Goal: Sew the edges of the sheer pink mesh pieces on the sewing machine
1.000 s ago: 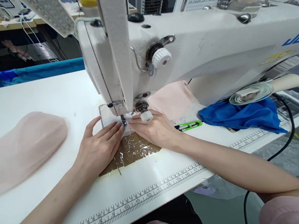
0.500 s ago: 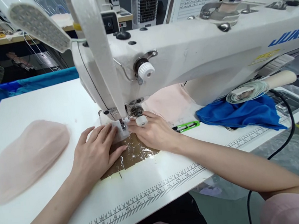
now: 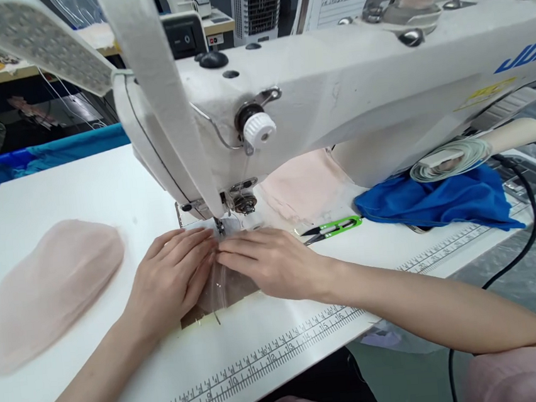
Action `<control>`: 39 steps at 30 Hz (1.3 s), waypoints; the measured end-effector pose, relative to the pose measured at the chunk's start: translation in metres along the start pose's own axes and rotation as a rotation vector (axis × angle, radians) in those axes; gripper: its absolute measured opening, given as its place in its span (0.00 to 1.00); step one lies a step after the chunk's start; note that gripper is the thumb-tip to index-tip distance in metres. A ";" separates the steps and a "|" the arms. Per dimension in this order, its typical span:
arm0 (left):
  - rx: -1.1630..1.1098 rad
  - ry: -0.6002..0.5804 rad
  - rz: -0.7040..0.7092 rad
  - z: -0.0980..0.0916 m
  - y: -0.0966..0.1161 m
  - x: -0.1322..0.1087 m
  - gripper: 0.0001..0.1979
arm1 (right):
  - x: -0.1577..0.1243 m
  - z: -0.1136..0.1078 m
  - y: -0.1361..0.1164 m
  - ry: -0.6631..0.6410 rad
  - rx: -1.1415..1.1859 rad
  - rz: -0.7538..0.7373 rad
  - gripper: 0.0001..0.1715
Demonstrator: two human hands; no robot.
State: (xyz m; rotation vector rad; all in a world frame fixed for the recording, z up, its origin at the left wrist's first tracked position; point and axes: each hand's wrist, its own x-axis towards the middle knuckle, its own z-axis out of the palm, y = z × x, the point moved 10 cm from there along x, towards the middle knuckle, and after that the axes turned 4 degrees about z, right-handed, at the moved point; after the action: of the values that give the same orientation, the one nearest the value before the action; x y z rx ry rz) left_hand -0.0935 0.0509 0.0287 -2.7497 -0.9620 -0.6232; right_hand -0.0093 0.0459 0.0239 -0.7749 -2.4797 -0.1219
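a white table [image 3: 72,188] stretches across the workroom's near side, a printed ruler scale [image 3: 233,381] along its near edge. at the left lies a pale pink cloth piece [image 3: 58,290], well apart from the hands. right of it, the left hand [image 3: 173,273] rests palm down, fingers stretched and close together, tips beside the presser foot [image 3: 220,228]. a sheer pale fabric [image 3: 233,223] lies at the foot, between both hands (it seems to trail over a brown patch [image 3: 192,317] on the near side). the right hand [image 3: 274,260] is palm down too, its fingers pointing left; i cannot tell whether either hand pinches the fabric. above is a white sewing machine [image 3: 334,100]; then come a folded pink cloth [image 3: 302,185], green snips [image 3: 343,224] and a bunched blue cloth [image 3: 438,200] farther right.
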 end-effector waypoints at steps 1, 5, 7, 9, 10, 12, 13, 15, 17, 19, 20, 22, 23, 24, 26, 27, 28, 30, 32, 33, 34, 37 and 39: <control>-0.014 -0.025 0.005 0.004 0.000 0.001 0.15 | -0.001 0.004 0.000 -0.043 0.021 0.011 0.16; 0.000 -0.060 -0.006 0.013 0.000 0.004 0.15 | -0.003 0.013 0.009 -0.131 0.047 0.086 0.16; 0.031 -0.060 0.009 0.015 0.003 0.005 0.14 | -0.003 0.014 0.017 -0.145 0.047 0.137 0.16; 0.063 -0.055 0.032 0.015 0.007 0.005 0.14 | -0.002 0.015 0.024 -0.164 0.035 0.173 0.15; 0.076 -0.050 0.040 0.015 0.008 0.005 0.14 | -0.002 0.015 0.026 -0.168 0.028 0.184 0.14; 0.100 -0.038 0.051 0.014 0.010 0.003 0.14 | -0.001 0.014 0.028 -0.164 0.017 0.196 0.13; 0.111 -0.036 0.060 0.014 0.012 0.003 0.15 | 0.000 0.014 0.028 -0.159 0.012 0.197 0.13; 0.133 -0.036 0.081 0.015 0.014 0.002 0.16 | 0.000 0.014 0.029 -0.141 0.003 0.192 0.14; 0.156 -0.048 0.097 0.017 0.017 0.001 0.17 | 0.000 0.014 0.028 -0.124 -0.002 0.179 0.14; 0.178 -0.056 0.105 0.018 0.018 0.001 0.18 | -0.001 0.013 0.028 -0.110 -0.005 0.178 0.15; 0.186 -0.058 0.107 0.018 0.019 0.002 0.18 | -0.001 0.013 0.028 -0.108 -0.006 0.179 0.15; 0.194 -0.057 0.112 0.018 0.020 0.002 0.18 | -0.001 0.014 0.029 -0.106 -0.016 0.181 0.15; 0.193 -0.056 0.116 0.018 0.020 0.002 0.18 | 0.000 0.014 0.029 -0.106 -0.024 0.181 0.15; 0.190 -0.058 0.117 0.019 0.020 0.003 0.18 | 0.000 0.014 0.029 -0.105 -0.032 0.182 0.15; 0.185 -0.058 0.113 0.019 0.020 0.002 0.18 | 0.000 0.013 0.030 -0.098 -0.048 0.181 0.14; 0.182 -0.057 0.108 0.019 0.020 0.002 0.18 | 0.000 0.012 0.030 -0.094 -0.052 0.180 0.14; 0.179 -0.057 0.101 0.019 0.019 0.002 0.18 | 0.000 0.012 0.030 -0.094 -0.053 0.179 0.14; 0.167 -0.063 0.086 0.020 0.018 0.001 0.18 | 0.000 0.012 0.030 -0.097 -0.058 0.174 0.14; 0.156 -0.068 0.076 0.021 0.017 0.000 0.18 | -0.001 0.013 0.029 -0.108 -0.065 0.174 0.15; 0.153 -0.068 0.072 0.021 0.017 -0.001 0.18 | -0.001 0.013 0.029 -0.115 -0.067 0.175 0.15; 0.153 -0.066 0.069 0.021 0.016 -0.001 0.19 | -0.001 0.014 0.029 -0.125 -0.065 0.178 0.15; 0.156 -0.060 0.068 0.021 0.016 -0.002 0.19 | -0.001 0.016 0.029 -0.151 -0.048 0.196 0.15; 0.162 -0.050 0.073 0.021 0.017 -0.002 0.19 | -0.001 0.016 0.029 -0.160 -0.042 0.205 0.15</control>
State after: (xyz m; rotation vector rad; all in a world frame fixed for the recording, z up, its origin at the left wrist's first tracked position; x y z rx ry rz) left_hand -0.0776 0.0428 0.0088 -2.6551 -0.8761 -0.4457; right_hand -0.0001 0.0739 0.0076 -1.0893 -2.5349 -0.0391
